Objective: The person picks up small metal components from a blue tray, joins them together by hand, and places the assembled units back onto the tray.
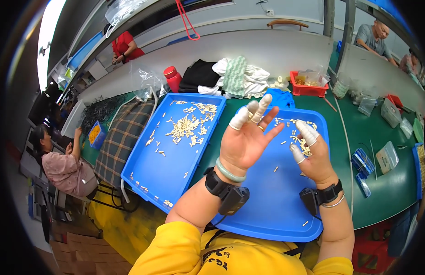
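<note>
My left hand (pixel 242 144) is raised over the right-hand blue tray (pixel 253 206), palm showing and fingers spread, with white coverings on several fingertips. No object shows in it. My right hand (pixel 317 160) hovers over the same tray's right side, its white-covered thumb and forefinger apart; the other fingers are hidden. Small brass-coloured pieces (pixel 304 145) lie near the far end of this tray, partly behind my right hand. To the left stands a second blue tray (pixel 152 172) with a loose pile of similar small pieces (pixel 185 128).
Along the back of the green table (pixel 345 183) stand a red bottle (pixel 173 79), folded cloths (pixel 240 75) and a red bin (pixel 308 87). Blue packets (pixel 363 162) lie at right. A checked cushion (pixel 125 133) and a seated co-worker (pixel 65 167) are at left.
</note>
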Action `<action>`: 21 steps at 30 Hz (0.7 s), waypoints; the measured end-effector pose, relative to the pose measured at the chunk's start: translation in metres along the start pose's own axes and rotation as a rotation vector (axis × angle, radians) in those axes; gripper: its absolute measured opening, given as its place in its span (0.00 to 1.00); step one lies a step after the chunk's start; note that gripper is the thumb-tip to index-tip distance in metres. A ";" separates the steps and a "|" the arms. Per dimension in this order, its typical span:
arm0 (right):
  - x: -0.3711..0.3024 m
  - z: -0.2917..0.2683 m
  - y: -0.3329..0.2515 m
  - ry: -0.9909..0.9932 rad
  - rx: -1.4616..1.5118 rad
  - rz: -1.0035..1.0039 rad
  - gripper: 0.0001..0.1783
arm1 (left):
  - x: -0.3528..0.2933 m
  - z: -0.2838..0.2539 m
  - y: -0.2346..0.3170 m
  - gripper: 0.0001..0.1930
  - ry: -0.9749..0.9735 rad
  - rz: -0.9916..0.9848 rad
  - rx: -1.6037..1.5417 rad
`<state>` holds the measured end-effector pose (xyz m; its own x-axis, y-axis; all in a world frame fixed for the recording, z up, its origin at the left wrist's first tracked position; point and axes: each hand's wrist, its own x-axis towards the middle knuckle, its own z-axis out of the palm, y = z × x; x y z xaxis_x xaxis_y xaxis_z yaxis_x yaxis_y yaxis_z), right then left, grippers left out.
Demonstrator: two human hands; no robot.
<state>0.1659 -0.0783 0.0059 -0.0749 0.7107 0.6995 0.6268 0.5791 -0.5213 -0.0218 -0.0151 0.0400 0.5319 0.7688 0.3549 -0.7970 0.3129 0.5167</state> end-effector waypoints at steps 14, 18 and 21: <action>0.003 0.001 0.001 -0.006 -0.034 -0.030 0.29 | -0.030 0.024 0.032 0.12 0.101 0.229 -0.330; 0.001 0.001 0.000 -0.008 -0.021 -0.027 0.29 | -0.034 0.019 0.036 0.14 0.148 0.271 -0.342; 0.000 0.000 0.001 0.001 -0.026 -0.032 0.29 | -0.035 0.003 0.045 0.15 0.151 0.312 -0.389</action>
<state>0.1660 -0.0780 0.0050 -0.0948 0.6916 0.7160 0.6440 0.5911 -0.4857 -0.0750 -0.0296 0.0534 0.2277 0.9215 0.3147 -0.9737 0.2178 0.0666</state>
